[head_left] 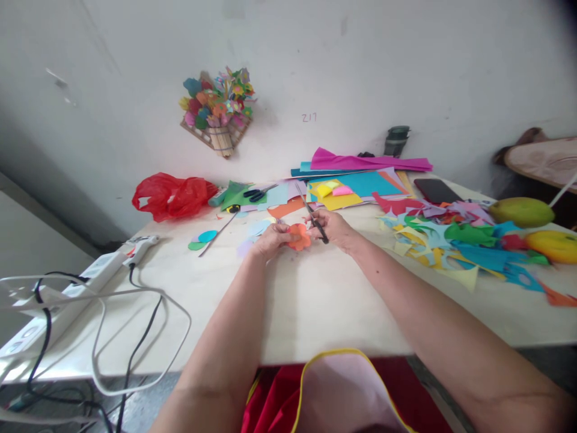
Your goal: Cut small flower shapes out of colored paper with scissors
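My left hand point(272, 240) pinches an orange paper flower point(300, 239) by its left edge, just above the table. The flower has rounded petals. In my right hand point(337, 230) is a pair of scissors point(321, 232) with dark handles, its blades pointing up and away from me. The fingertips of this hand are close to the flower's right edge; whether they touch it I cannot tell. Pale blue and lilac paper pieces point(258, 228) lie beside my left hand, partly hidden by it. Further left are a blue paper circle point(208, 236) and a green one point(196, 246).
A second pair of scissors point(256, 195) lies behind on coloured sheets point(360, 182). Paper scraps point(451, 234) cover the right side, near a phone point(436, 190) and yellow fruit point(522, 211). A glue gun point(140, 249), power strip point(97, 270), cables and red bag point(174, 195) occupy the left.
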The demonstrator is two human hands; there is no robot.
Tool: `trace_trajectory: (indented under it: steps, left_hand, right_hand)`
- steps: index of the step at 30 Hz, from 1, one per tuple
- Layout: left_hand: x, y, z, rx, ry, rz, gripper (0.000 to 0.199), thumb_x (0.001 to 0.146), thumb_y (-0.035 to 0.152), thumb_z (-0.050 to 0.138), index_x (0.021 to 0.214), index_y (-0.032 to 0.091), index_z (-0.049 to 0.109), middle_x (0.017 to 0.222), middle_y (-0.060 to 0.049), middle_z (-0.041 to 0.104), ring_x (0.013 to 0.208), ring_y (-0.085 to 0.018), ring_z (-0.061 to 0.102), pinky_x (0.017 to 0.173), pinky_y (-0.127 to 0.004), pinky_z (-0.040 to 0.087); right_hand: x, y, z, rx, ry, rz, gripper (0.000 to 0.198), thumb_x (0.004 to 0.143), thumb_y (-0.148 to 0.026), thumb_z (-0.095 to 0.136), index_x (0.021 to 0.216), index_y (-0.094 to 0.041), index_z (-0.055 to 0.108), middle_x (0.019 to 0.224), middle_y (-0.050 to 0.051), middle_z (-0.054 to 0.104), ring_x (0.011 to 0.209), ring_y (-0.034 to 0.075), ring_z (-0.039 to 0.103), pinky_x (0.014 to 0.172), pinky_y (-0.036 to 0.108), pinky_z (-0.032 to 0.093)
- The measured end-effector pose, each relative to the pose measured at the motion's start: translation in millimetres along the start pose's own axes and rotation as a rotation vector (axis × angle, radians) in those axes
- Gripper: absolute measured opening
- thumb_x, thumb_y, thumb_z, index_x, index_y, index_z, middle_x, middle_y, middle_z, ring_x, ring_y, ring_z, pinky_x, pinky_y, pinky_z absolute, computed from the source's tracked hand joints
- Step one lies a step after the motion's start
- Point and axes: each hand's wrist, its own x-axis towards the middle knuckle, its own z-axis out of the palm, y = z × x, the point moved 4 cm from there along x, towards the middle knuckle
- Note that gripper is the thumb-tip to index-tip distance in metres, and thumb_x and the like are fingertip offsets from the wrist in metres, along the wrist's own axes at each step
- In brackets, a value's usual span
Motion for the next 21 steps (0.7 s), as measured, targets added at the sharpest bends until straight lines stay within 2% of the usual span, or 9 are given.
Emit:
trace_trajectory:
  steps: [4, 8, 16, 21]
  left_hand:
    - [1.6, 2.0, 1.7, -0.022, 0.067, 0.043, 0.025, 0.045, 0.023, 0.082, 0.062, 0.011, 0.07, 0.061, -0.005, 0.066, 0.058, -0.015, 0.061, 0.063, -0.028, 0.049]
    - [2.7, 4.1, 5.9, -0.051, 0.1, 0.099, 0.024, 0.047, 0.024, 0.081, 0.064, 0.011, 0.07, 0.063, -0.005, 0.067, 0.059, -0.015, 0.061, 0.063, -0.029, 0.05]
    - [3.3, 2.8, 8.5, -0.089, 0.153, 0.145, 0.026, 0.05, 0.024, 0.08, 0.07, 0.012, 0.071, 0.066, -0.003, 0.067, 0.061, -0.013, 0.061, 0.067, -0.028, 0.05]
    - [6.6, 1.2, 9.1, -0.095, 0.136, 0.176, 0.027, 0.053, 0.026, 0.079, 0.075, 0.012, 0.072, 0.072, -0.004, 0.069, 0.066, -0.016, 0.063, 0.073, -0.032, 0.051]
  right_hand:
    - [0.3, -0.6, 0.1, 0.021, 0.092, -0.011, 0.037, 0.046, -0.01, 0.075, 0.079, -0.017, 0.059, 0.053, -0.007, 0.057, 0.046, 0.008, 0.05, 0.046, 0.021, 0.042]
    - [0.1, 1.8, 1.3, 0.046, 0.148, -0.014, 0.033, 0.051, -0.01, 0.071, 0.081, -0.016, 0.058, 0.052, -0.006, 0.057, 0.045, 0.009, 0.049, 0.044, 0.021, 0.04]
    - [-0.9, 2.8, 3.2, 0.088, 0.175, -0.031, 0.041, 0.046, -0.017, 0.079, 0.08, -0.017, 0.057, 0.05, -0.007, 0.055, 0.044, 0.009, 0.049, 0.043, 0.021, 0.04]
    - [-0.8, 4.3, 2.4, 0.099, 0.198, -0.027, 0.043, 0.045, -0.021, 0.08, 0.081, -0.016, 0.057, 0.051, -0.007, 0.055, 0.043, 0.008, 0.05, 0.044, 0.021, 0.039]
